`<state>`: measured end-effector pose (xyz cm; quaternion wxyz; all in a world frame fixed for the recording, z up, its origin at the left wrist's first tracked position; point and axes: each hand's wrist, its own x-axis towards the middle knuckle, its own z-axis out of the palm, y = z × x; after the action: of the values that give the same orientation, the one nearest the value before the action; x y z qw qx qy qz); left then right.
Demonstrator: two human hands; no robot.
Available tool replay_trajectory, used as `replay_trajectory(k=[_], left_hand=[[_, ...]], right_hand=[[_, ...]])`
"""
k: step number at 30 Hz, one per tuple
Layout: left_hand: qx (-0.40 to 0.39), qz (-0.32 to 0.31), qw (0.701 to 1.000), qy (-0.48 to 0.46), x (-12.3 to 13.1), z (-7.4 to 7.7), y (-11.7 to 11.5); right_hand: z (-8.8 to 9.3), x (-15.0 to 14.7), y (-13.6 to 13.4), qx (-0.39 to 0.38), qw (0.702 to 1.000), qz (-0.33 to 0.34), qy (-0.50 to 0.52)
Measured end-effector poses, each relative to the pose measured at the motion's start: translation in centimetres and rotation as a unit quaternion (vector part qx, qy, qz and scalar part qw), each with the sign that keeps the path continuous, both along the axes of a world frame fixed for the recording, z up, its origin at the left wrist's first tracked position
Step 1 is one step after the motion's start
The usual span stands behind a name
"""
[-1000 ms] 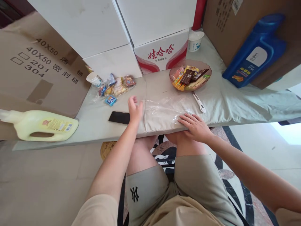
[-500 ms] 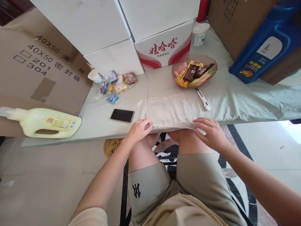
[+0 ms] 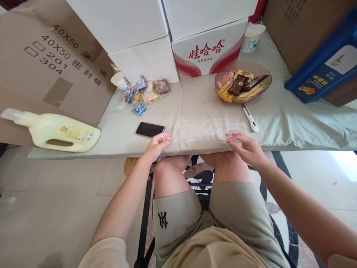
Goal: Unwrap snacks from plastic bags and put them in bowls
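Note:
A sheet of clear plastic film spreads between my hands, over the front part of a cloth-covered table. My left hand pinches its left end between thumb and fingertips, close to a black phone. At the other end, my right hand has thumb and fingertips together on the film's right edge. A white utility knife lies just beyond the right hand. The film is so transparent that its outline is hard to follow.
Beyond the film stand a glass bowl of packaged snacks, wrapped sweets, paper cups and white cartons. A yellow bottle lies at left beside a cardboard box. A blue jug is at right.
My left hand has moved left, away from the right hand, and the film looks flatter between them. My right hand stays at the film's right edge. The camera view has shifted slightly.

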<state>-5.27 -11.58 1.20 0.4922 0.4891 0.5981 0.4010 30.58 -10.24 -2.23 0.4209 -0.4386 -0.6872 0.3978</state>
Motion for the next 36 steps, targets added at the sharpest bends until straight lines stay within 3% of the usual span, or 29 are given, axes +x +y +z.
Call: replay_trajectory(k=[5,9,14,17,22,27,31,36], left_hand=[[0.025,0.023,0.999,-0.011,0.1,-0.5,0.6],[-0.007,0.088,0.995,0.053,0.7,-1.3,1.3],[-0.009,0.120,0.976,0.180,1.1,-2.1,2.0],[-0.007,0.106,0.969,0.223,1.2,-1.9,1.8],[0.000,0.076,0.994,0.079,1.5,-1.4,0.3],[-0.017,0.133,0.991,0.010,1.6,-1.6,-1.4],[-0.052,0.166,0.984,0.036,1.6,-2.3,-2.0],[-0.058,0.155,0.970,0.176,1.2,-3.3,-2.3]], right_hand=[[1.2,-1.3,0.5,-0.069,0.993,-0.096,0.010],[1.4,-1.7,1.3,-0.151,0.969,-0.179,-0.072],[0.2,-1.6,1.9,-0.088,0.954,-0.212,-0.195],[-0.9,-1.3,1.8,-0.053,0.953,-0.216,-0.205],[-1.8,-2.1,1.5,0.008,0.989,-0.118,-0.084],[-1.0,-4.4,1.6,-0.004,0.995,-0.094,0.043],[-0.5,-4.8,2.1,-0.053,0.990,-0.122,-0.047],[-1.8,-3.8,1.8,0.043,0.959,-0.149,-0.238]])
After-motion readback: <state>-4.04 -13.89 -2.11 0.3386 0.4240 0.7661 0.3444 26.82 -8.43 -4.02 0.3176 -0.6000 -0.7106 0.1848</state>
